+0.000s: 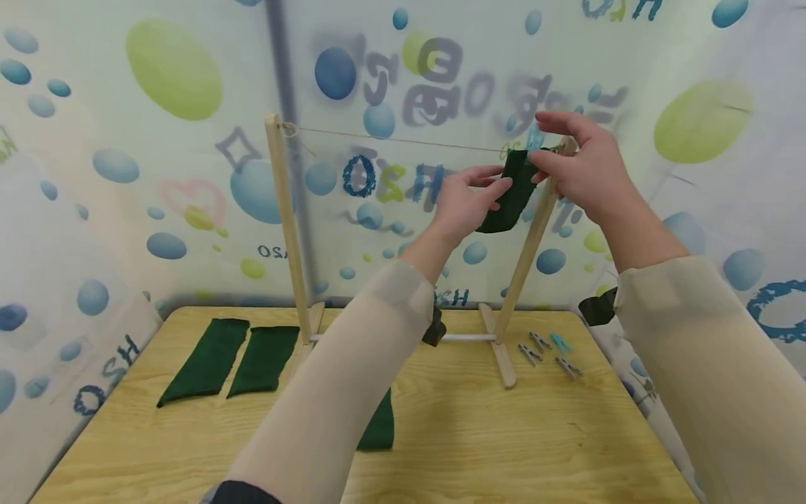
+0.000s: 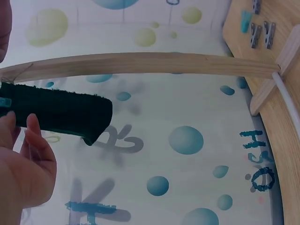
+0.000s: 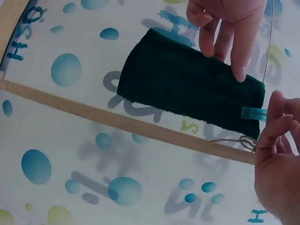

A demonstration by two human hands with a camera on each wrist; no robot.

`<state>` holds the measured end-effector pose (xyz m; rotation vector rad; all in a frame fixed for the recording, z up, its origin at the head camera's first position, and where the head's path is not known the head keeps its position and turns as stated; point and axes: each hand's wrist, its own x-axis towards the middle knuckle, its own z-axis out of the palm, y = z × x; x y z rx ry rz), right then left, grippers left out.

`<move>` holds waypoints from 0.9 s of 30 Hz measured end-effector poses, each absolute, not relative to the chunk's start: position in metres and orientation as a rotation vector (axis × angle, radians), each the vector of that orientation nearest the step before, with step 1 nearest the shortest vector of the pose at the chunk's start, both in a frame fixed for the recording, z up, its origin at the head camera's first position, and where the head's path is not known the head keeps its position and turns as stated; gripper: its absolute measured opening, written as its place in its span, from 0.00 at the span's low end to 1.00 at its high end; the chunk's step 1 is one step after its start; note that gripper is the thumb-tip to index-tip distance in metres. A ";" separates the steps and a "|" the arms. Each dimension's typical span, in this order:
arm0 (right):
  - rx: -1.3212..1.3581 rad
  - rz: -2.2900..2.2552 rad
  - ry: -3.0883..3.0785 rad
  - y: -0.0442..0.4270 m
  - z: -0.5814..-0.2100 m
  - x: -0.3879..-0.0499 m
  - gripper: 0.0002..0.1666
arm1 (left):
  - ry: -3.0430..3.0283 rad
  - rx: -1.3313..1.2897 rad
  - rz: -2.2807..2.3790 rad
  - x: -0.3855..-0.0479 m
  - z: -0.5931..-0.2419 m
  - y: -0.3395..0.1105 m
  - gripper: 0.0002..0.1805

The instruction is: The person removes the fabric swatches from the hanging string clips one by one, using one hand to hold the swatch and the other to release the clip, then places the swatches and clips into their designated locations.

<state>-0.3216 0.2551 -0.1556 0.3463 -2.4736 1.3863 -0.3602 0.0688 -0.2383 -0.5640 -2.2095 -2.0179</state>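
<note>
A dark green cloth (image 1: 511, 199) hangs from the string near the right post, with a teal clothespin (image 3: 253, 113) clamped on its top edge. My right hand (image 1: 595, 164) is beside that clothespin, thumb and index finger spread apart around its upper end. Close to the cloth's left edge is my left hand (image 1: 464, 203), its fingers loosely bent and apart. In the right wrist view one fingertip of the left hand (image 3: 236, 33) overlaps the cloth; whether it touches is unclear. The left wrist view shows the cloth (image 2: 65, 108) beside the left fingertips.
A wooden frame with a left post (image 1: 290, 231), right post (image 1: 529, 259) and string (image 1: 390, 139) stands on the table (image 1: 478, 434). Green cloths (image 1: 208, 360) lie at the left, another partly under my left sleeve (image 1: 352, 364). Several clothespins (image 1: 569, 367) lie at the right.
</note>
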 end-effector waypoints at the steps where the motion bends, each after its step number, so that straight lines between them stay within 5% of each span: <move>1: 0.356 1.379 -2.484 0.254 -0.155 -0.322 0.36 | -2.199 -0.550 -2.018 -0.360 -0.237 0.070 0.21; 27: 0.207 1.090 -2.499 0.252 -0.152 -0.317 0.25 | -2.146 -0.530 -2.005 -0.353 -0.241 0.067 0.15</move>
